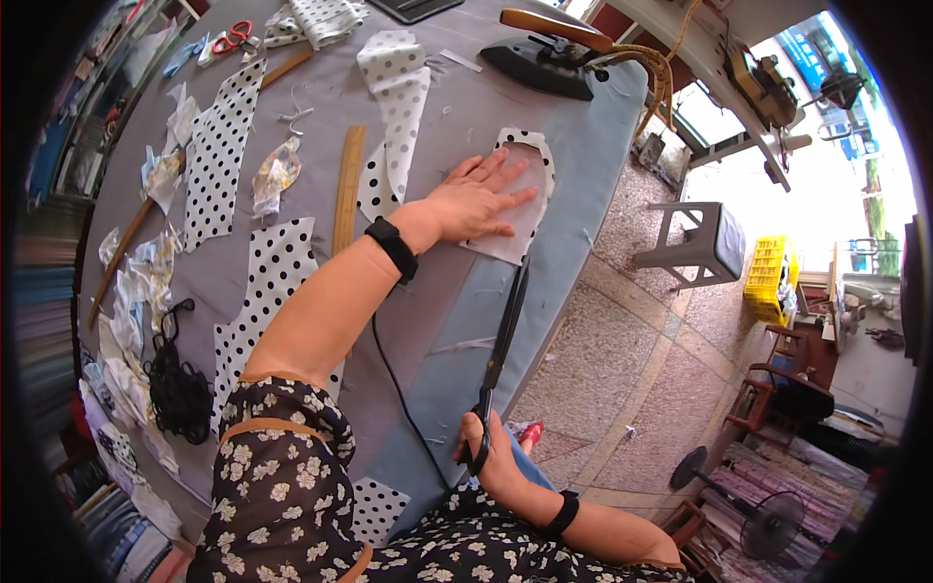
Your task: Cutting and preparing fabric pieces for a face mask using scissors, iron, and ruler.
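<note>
My left hand (485,193) lies flat with fingers spread on a small fabric piece (519,237), pressing it to the covered table. That piece is pale on top, with a white, black-dotted border showing along its curved edge. In my right hand (492,452) are long black tailor's shears (503,350), gripped by the handles. Their blades look nearly closed, and the tips reach the lower edge of the fabric piece. Beside my left wrist are a folded strip of dotted fabric (397,95) and a wooden ruler (350,182).
An iron (543,62) with a wooden handle rests at the table's far right. Dotted fabric panels (222,157), fabric scraps (149,284), red-handled scissors (233,38) and a black cord bundle (178,386) lie leftward. A grey stool (700,244) stands on the floor, right.
</note>
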`<state>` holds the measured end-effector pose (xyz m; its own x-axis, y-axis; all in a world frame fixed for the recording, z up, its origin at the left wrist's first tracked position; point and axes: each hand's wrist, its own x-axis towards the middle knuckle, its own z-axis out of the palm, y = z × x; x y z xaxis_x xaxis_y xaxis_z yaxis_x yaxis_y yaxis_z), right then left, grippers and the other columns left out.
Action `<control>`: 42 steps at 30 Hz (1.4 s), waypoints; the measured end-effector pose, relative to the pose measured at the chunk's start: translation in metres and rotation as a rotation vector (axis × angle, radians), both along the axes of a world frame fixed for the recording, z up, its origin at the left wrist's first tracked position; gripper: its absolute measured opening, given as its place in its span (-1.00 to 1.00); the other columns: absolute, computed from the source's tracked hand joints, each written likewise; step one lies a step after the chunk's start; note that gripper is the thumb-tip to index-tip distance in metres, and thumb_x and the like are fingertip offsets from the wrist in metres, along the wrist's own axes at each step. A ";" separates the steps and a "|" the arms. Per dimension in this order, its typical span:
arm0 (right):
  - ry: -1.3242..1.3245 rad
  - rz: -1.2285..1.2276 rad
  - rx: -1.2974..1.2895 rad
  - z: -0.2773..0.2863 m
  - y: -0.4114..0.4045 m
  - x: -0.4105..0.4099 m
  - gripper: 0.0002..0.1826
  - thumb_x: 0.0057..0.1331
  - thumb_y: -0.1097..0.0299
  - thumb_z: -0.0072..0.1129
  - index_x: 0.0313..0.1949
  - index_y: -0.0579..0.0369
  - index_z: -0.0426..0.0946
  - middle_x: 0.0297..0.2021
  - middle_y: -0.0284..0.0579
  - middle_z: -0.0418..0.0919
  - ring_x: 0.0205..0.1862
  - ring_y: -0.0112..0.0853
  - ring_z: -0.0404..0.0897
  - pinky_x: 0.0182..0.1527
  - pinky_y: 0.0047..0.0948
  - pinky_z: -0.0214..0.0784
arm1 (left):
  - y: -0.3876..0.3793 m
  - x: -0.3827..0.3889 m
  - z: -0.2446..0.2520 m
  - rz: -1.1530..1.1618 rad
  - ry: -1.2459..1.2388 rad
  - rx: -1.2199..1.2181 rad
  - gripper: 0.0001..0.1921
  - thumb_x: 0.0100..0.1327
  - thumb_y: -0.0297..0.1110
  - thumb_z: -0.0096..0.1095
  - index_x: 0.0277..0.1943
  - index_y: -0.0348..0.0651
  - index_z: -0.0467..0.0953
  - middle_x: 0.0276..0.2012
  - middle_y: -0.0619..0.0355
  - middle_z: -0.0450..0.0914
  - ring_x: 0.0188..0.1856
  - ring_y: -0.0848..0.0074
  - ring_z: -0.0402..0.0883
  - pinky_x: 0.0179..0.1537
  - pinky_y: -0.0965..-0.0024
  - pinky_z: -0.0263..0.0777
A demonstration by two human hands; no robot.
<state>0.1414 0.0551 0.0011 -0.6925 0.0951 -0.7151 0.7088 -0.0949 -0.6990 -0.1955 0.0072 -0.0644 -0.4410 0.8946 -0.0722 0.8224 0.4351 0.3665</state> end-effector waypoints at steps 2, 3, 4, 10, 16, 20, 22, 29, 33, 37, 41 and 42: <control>-0.011 -0.007 0.003 -0.006 -0.002 -0.001 -0.50 0.44 -0.15 -0.05 -0.25 0.11 0.28 -0.61 -0.25 0.42 -0.56 -0.48 0.46 -0.51 -0.46 0.27 | 0.000 0.000 -0.001 -0.004 0.005 0.019 -0.36 0.39 0.08 0.02 0.47 0.28 0.10 0.55 0.14 -0.20 0.56 0.10 -0.35 0.47 0.08 -0.40; -0.019 -0.016 0.001 -0.008 -0.003 -0.002 -0.49 0.44 -0.16 -0.05 -0.26 0.10 0.27 -0.61 -0.26 0.41 -0.56 -0.49 0.46 -0.51 -0.47 0.26 | 0.000 0.000 0.000 -0.004 -0.002 0.016 -0.36 0.39 0.09 0.01 0.47 0.28 0.10 0.55 0.15 -0.20 0.56 0.11 -0.35 0.47 0.07 -0.41; -0.020 -0.016 -0.001 -0.009 -0.004 -0.005 -0.49 0.44 -0.16 -0.05 -0.26 0.10 0.27 -0.61 -0.26 0.41 -0.56 -0.49 0.46 -0.51 -0.47 0.26 | 0.000 0.000 0.000 -0.005 -0.009 0.013 -0.37 0.39 0.09 0.00 0.48 0.28 0.10 0.55 0.15 -0.20 0.56 0.11 -0.36 0.47 0.07 -0.42; 0.017 -0.088 -0.023 -0.011 -0.008 -0.013 -0.49 0.44 -0.16 -0.06 -0.27 0.11 0.26 -0.63 -0.26 0.41 -0.59 -0.48 0.45 -0.53 -0.45 0.26 | 0.000 -0.001 -0.002 -0.004 0.011 0.013 -0.37 0.38 0.16 -0.04 0.47 0.31 0.11 0.54 0.11 -0.17 0.56 0.12 -0.35 0.47 0.08 -0.42; -0.004 -0.017 0.051 -0.014 -0.008 -0.002 -0.49 0.44 -0.14 -0.04 -0.26 0.14 0.27 -0.62 -0.24 0.41 -0.59 -0.46 0.46 -0.53 -0.43 0.26 | 0.002 -0.003 -0.009 -0.003 0.015 0.037 -0.37 0.38 0.15 -0.03 0.46 0.32 0.11 0.54 0.11 -0.18 0.56 0.11 -0.36 0.47 0.06 -0.41; 0.014 -0.045 0.040 -0.015 -0.006 -0.001 -0.51 0.44 -0.12 -0.03 -0.26 0.13 0.28 -0.62 -0.24 0.41 -0.59 -0.47 0.46 -0.52 -0.43 0.26 | 0.004 -0.001 -0.001 0.002 0.022 -0.009 -0.36 0.39 0.11 0.00 0.47 0.28 0.10 0.55 0.13 -0.18 0.56 0.10 -0.35 0.47 0.06 -0.40; 0.023 -0.055 0.036 -0.014 -0.005 -0.002 -0.51 0.44 -0.12 -0.03 -0.27 0.12 0.28 -0.63 -0.25 0.41 -0.59 -0.47 0.46 -0.52 -0.43 0.26 | 0.003 0.000 -0.001 -0.001 0.003 -0.010 -0.36 0.39 0.11 0.01 0.47 0.29 0.10 0.55 0.13 -0.18 0.56 0.09 -0.35 0.47 0.06 -0.40; -0.011 -0.055 -0.005 -0.016 -0.005 -0.001 -0.52 0.44 -0.11 -0.01 -0.28 0.11 0.28 -0.62 -0.27 0.41 -0.57 -0.48 0.46 -0.51 -0.45 0.26 | 0.001 0.000 -0.004 0.009 0.014 -0.005 -0.37 0.39 0.09 0.01 0.47 0.31 0.09 0.55 0.14 -0.18 0.56 0.09 -0.33 0.47 0.07 -0.40; 0.004 -0.088 -0.022 -0.018 -0.008 -0.002 -0.50 0.43 -0.14 -0.01 -0.29 0.11 0.28 -0.63 -0.26 0.41 -0.58 -0.48 0.45 -0.51 -0.45 0.26 | 0.001 0.000 -0.003 0.005 0.023 -0.009 -0.37 0.39 0.09 0.01 0.47 0.31 0.10 0.55 0.13 -0.18 0.56 0.08 -0.33 0.47 0.07 -0.39; -0.026 -0.055 0.012 -0.014 -0.010 -0.009 -0.50 0.43 -0.14 -0.01 -0.31 0.11 0.26 -0.62 -0.26 0.40 -0.58 -0.48 0.45 -0.52 -0.45 0.26 | 0.001 0.000 -0.005 0.004 0.022 0.012 -0.37 0.39 0.10 0.00 0.47 0.31 0.10 0.55 0.14 -0.18 0.56 0.08 -0.33 0.47 0.06 -0.39; -0.019 -0.074 0.063 -0.006 -0.013 -0.018 -0.49 0.43 -0.14 0.00 -0.34 0.10 0.23 -0.63 -0.27 0.37 -0.60 -0.48 0.42 -0.53 -0.44 0.26 | 0.001 0.000 -0.003 -0.001 0.022 -0.003 -0.37 0.39 0.11 -0.01 0.47 0.31 0.10 0.55 0.15 -0.18 0.56 0.08 -0.33 0.47 0.06 -0.39; -0.018 -0.079 0.067 -0.006 -0.014 -0.019 -0.48 0.42 -0.14 0.01 -0.36 0.10 0.21 -0.63 -0.27 0.37 -0.60 -0.48 0.41 -0.54 -0.44 0.26 | 0.001 0.000 -0.003 0.000 0.022 -0.008 -0.37 0.39 0.11 -0.01 0.47 0.31 0.09 0.55 0.15 -0.18 0.56 0.08 -0.33 0.47 0.06 -0.39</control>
<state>0.1226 0.0414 -0.0048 -0.6681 0.1967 -0.7176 0.7134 -0.1048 -0.6929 -0.1960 0.0086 -0.0670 -0.4425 0.8941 -0.0691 0.8304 0.4376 0.3447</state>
